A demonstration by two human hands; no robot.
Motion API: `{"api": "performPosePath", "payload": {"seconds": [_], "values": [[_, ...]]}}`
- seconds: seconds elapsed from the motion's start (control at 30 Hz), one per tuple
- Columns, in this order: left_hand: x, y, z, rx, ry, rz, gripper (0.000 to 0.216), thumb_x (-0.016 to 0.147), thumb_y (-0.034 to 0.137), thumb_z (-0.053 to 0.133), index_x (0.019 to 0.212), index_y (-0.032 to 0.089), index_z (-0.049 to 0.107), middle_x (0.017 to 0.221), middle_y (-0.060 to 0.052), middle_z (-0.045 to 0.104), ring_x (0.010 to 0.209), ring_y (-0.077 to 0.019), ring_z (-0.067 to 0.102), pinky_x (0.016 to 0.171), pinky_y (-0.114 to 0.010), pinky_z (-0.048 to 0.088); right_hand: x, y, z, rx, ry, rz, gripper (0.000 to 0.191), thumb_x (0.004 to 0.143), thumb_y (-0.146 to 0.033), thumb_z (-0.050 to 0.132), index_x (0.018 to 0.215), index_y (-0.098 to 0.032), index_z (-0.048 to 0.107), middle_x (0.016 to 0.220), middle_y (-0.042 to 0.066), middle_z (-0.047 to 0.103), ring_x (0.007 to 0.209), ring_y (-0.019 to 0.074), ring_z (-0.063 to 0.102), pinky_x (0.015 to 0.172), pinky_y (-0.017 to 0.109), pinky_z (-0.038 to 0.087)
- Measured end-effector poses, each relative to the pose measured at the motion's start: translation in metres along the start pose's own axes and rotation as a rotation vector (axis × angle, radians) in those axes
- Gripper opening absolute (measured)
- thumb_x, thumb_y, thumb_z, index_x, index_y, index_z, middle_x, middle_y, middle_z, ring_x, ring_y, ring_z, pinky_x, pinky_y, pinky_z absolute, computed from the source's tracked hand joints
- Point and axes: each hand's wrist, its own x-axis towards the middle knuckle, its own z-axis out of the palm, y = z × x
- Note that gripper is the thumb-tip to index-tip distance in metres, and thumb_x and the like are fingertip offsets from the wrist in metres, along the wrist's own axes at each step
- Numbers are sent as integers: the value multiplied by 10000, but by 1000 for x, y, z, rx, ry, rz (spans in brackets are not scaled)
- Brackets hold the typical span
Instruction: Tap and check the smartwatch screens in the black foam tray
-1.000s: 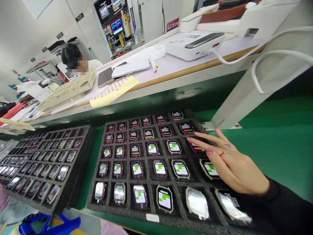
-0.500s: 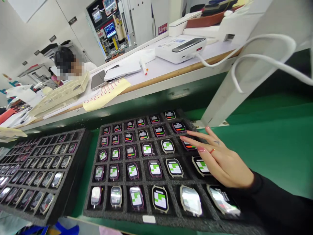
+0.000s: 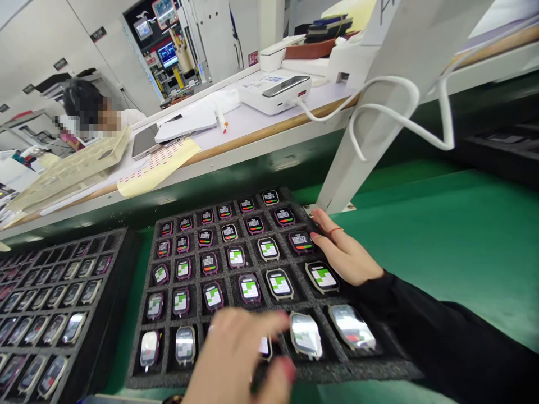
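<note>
A black foam tray (image 3: 337, 371) holds rows of smartwatches in square pockets. Several lit screens show green and white blocks, such as one smartwatch (image 3: 279, 283); others show text above a red and green bar. My left hand (image 3: 236, 353), blurred by motion, hovers over the tray's front row with index finger and thumb apart. Partly behind those fingers is a pale-framed watch (image 3: 265, 349). At the tray's right rim rests my right hand (image 3: 347, 249), its fingers stretched out near a purple-framed watch (image 3: 301, 241); nothing shows in its grasp.
A second foam tray (image 3: 99, 292) of watches stands at left on the green table (image 3: 442, 235). Behind runs a raised shelf (image 3: 236, 147) bearing a white device (image 3: 273, 92), a phone (image 3: 145, 140) and papers. A slanted white post (image 3: 357, 151) with a looped cable stands at right. A person sits beyond.
My left hand has come into view over the front row. The right hand has moved from above the right-column watches to the tray's right rim. The view has shifted rightward.
</note>
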Motion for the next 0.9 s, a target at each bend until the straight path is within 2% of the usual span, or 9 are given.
{"api": "performPosePath", "payload": {"seconds": [0.03, 0.07, 0.1, 0.17, 0.3, 0.6, 0.7, 0.8, 0.9], "values": [[2, -7, -8, 127, 145, -76, 505, 967, 428, 344, 1442, 267, 402, 1344, -161, 503, 1301, -321, 416, 1097, -625, 258, 0, 2, 1, 0, -2, 20, 598, 973, -376, 404, 1513, -154, 277, 1484, 139, 414, 1359, 279, 392, 1135, 458, 315], [5, -15, -13, 362, 356, -178, 499, 967, 417, 354, 1447, 286, 391, 1379, -152, 476, 1341, -334, 361, 1101, -659, 218, 0, 2, 1, -11, 0, 23, 587, 970, -390, 417, 1499, -157, 320, 1474, 134, 430, 1359, 282, 389, 1139, 441, 308], [8, -23, -17, 569, 496, -243, 493, 958, 420, 386, 1434, 293, 413, 1416, -150, 444, 1370, -354, 316, 1093, -676, 217, 0, 1, 0, -26, 2, 10, 578, 968, -399, 428, 1487, -158, 352, 1465, 129, 443, 1360, 281, 386, 1142, 423, 306], [13, -39, -18, 879, 624, -293, 482, 943, 440, 429, 1410, 320, 448, 1456, -142, 410, 1385, -370, 300, 1065, -657, 297, -1, -2, -2, -53, 10, -51, 563, 968, -394, 439, 1479, -166, 376, 1457, 123, 456, 1358, 276, 394, 1142, 398, 315], [21, -54, -11, 1095, 659, -310, 482, 939, 455, 434, 1405, 333, 458, 1508, -144, 353, 1400, -383, 291, 1070, -635, 313, -3, -7, -5, -88, 54, -165, 528, 980, -349, 438, 1487, -216, 366, 1448, 111, 475, 1340, 262, 427, 1129, 396, 354], [26, -60, -8, 1151, 617, -335, 510, 939, 477, 415, 1400, 268, 480, 1549, -148, 314, 1427, -396, 249, 1103, -637, 276, -3, -8, -4, -131, 57, -217, 504, 999, -345, 384, 1486, -216, 366, 1427, 115, 504, 1331, 246, 450, 1132, 387, 360], [23, -63, -9, 1129, 621, -332, 563, 941, 492, 401, 1460, 275, 376, 1564, -144, 284, 1439, -376, 228, 1106, -634, 275, -3, -10, -6, -124, 36, -193, 516, 994, -335, 388, 1480, -164, 373, 1435, 144, 484, 1338, 255, 440, 1132, 403, 356], [14, -61, -12, 1086, 617, -337, 610, 948, 485, 389, 1510, 316, 224, 1579, -128, 251, 1452, -356, 198, 1098, -638, 283, -3, -10, -7, -109, 25, -182, 516, 989, -331, 395, 1478, -166, 377, 1442, 141, 475, 1341, 255, 434, 1133, 405, 353], [-4, -61, -26, 1015, 649, -390, 590, 962, 445, 362, 1515, 319, 198, 1591, -106, 219, 1460, -335, 172, 1114, -621, 270, -3, -9, -6, -85, 23, -156, 529, 983, -340, 399, 1481, -162, 375, 1462, 126, 449, 1354, 249, 414, 1143, 379, 331]]}}
